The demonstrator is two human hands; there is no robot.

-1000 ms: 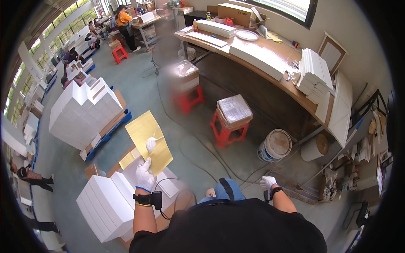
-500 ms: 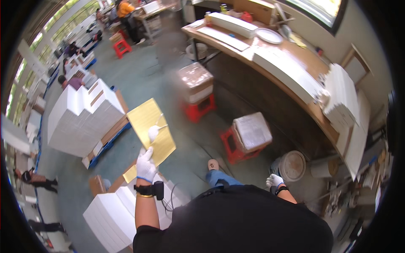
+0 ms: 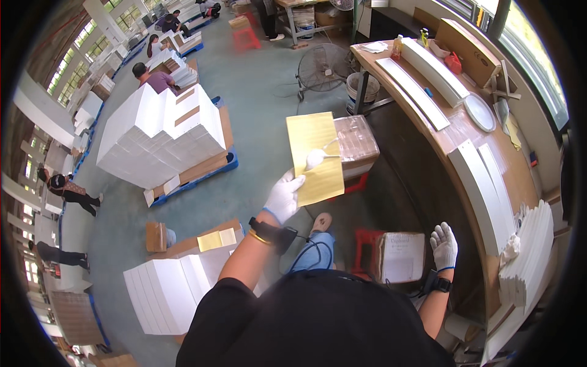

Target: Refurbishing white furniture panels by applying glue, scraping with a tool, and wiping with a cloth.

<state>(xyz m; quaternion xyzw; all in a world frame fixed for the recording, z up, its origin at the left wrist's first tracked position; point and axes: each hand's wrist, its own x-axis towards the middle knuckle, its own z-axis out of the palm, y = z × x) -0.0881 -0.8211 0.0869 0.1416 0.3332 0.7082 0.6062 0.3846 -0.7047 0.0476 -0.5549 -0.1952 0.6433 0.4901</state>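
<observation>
In head view, holds with the left hand, in white glove, a yellow sheet near the middle of the frame, clamped at its lower left edge with the thumb lying over the upper face. Carries on this sheet a white lump with thin forked ends; cannot tell of what material. Covers partly, with the same sheet, a taped carton behind it. Raises the right hand, also gloved, at right of the frame, with fingers pointing up, loosely stretched and slightly apart, between a pale-topped box beside red stool legs and a long workbench bearing white boards. To see at lower left: a white stack with yellow pieces near; at upper left: a larger white pile on a blue pallet.
</observation>
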